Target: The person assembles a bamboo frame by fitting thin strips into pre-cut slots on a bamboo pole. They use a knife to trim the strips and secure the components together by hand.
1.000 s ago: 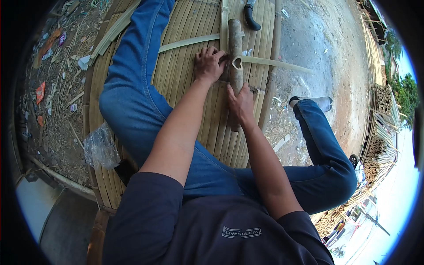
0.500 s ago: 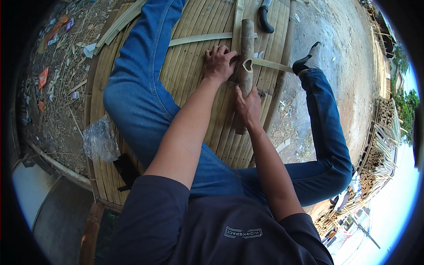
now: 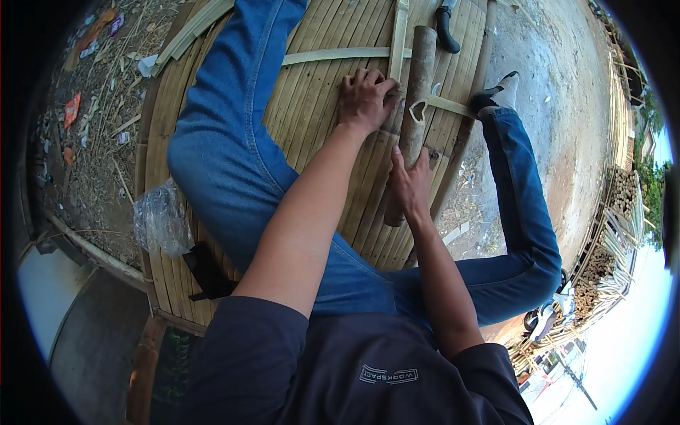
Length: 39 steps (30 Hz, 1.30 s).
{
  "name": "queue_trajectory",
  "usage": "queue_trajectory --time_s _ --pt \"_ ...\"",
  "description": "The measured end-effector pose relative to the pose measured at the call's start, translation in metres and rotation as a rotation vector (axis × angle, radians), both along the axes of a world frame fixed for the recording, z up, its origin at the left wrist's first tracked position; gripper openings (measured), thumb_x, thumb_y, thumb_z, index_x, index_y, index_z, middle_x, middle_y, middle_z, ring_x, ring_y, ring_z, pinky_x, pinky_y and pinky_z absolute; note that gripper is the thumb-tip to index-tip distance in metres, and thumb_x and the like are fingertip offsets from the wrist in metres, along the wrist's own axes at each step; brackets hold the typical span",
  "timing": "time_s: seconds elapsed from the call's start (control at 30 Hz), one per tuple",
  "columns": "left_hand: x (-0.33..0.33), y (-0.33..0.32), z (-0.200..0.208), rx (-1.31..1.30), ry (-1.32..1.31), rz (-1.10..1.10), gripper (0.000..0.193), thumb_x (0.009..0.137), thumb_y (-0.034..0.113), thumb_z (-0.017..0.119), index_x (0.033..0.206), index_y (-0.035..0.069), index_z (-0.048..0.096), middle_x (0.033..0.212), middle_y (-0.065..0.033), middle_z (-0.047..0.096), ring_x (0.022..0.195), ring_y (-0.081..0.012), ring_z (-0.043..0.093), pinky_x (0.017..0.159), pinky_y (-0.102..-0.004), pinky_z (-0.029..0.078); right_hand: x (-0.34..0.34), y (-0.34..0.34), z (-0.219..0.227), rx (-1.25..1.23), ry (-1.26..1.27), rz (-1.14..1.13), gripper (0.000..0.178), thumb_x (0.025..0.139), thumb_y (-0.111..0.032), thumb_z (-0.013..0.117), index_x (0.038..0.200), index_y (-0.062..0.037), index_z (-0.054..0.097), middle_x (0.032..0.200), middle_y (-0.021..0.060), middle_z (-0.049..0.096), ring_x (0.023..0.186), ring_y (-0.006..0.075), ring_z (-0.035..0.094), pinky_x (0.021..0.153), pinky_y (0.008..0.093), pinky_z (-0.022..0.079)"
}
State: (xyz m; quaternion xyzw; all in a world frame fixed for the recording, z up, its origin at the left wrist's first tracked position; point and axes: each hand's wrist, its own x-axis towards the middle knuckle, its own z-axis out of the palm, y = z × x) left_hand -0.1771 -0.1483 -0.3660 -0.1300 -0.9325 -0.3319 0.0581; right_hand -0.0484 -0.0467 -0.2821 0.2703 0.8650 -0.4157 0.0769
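A brown bamboo tube (image 3: 420,64) lies lengthwise over the slatted bamboo platform, its far end pointing away from me. It has a heart-shaped cut-out (image 3: 418,111) in its upper side. My right hand (image 3: 412,178) is wrapped round the near half of the tube, thumb along its left side. Just left of the tube, by the cut-out, my left hand (image 3: 367,103) rests low with curled fingers; whatever its fingertips pinch is hidden. A pale bamboo strip (image 3: 450,105) sticks out on the tube's right side, level with the cut-out.
Another flat strip (image 3: 333,54) crosses the platform (image 3: 312,99), and a lengthwise strip (image 3: 399,32) meets it. A curved black handle (image 3: 445,32) lies at the far right. Clear plastic (image 3: 163,218) and a black object (image 3: 207,273) are beside my left leg.
The tube and both hands sit further right in the picture, and the whole view has shifted slightly. My right hand keeps its hold; my left hand stays beside the tube.
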Motion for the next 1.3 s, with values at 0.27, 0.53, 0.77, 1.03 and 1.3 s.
queue_trajectory --time_s 0.27,0.53,0.77,1.03,1.3 --pt "-0.001 0.001 0.000 0.044 -0.022 0.000 0.027 0.081 0.040 0.070 0.105 0.028 0.070 0.103 0.0029 0.060 0.109 -0.0182 0.052 0.092 -0.0416 0.037 -0.015 0.008 0.017 -0.007 -0.034 -0.072 0.044 0.093 -0.036 0.062 0.106 0.0030 0.046 0.075 0.0219 0.063 0.060 0.0319 0.067 0.052 0.0414 0.053" --pt "-0.003 0.000 0.000 0.086 -0.003 0.012 0.030 0.080 0.037 0.071 0.105 0.021 0.068 0.101 0.0009 0.063 0.107 -0.0203 0.054 0.088 -0.0391 0.038 -0.005 0.004 -0.006 0.317 -0.072 0.094 0.049 0.092 -0.040 0.060 0.107 0.0036 0.043 0.086 0.0354 0.062 0.081 0.0541 0.060 0.071 0.0553 0.048" --pt "-0.001 -0.002 -0.007 0.178 0.058 0.035 0.030 0.078 0.032 0.074 0.103 0.017 0.067 0.106 -0.0016 0.060 0.105 -0.0225 0.054 0.085 -0.0399 0.040 -0.006 0.007 -0.005 0.329 -0.074 0.122 0.045 0.093 -0.036 0.060 0.105 0.0044 0.043 0.082 0.0351 0.062 0.081 0.0527 0.062 0.071 0.0548 0.049" --pt "0.003 -0.006 0.001 0.073 0.012 0.043 0.024 0.076 0.034 0.076 0.096 0.021 0.069 0.100 -0.0013 0.055 0.101 -0.0231 0.052 0.084 -0.0410 0.039 -0.009 0.007 0.000 0.339 -0.149 0.074 0.047 0.092 -0.037 0.060 0.106 0.0047 0.043 0.085 0.0357 0.063 0.083 0.0520 0.062 0.073 0.0544 0.049" --pt "0.004 -0.005 -0.002 0.066 0.021 0.048 0.029 0.077 0.038 0.073 0.100 0.021 0.070 0.100 -0.0002 0.061 0.102 -0.0208 0.053 0.088 -0.0401 0.037 -0.013 -0.004 0.001 0.419 -0.174 0.146 0.047 0.092 -0.038 0.060 0.105 0.0037 0.042 0.086 0.0371 0.062 0.084 0.0525 0.062 0.075 0.0552 0.049"
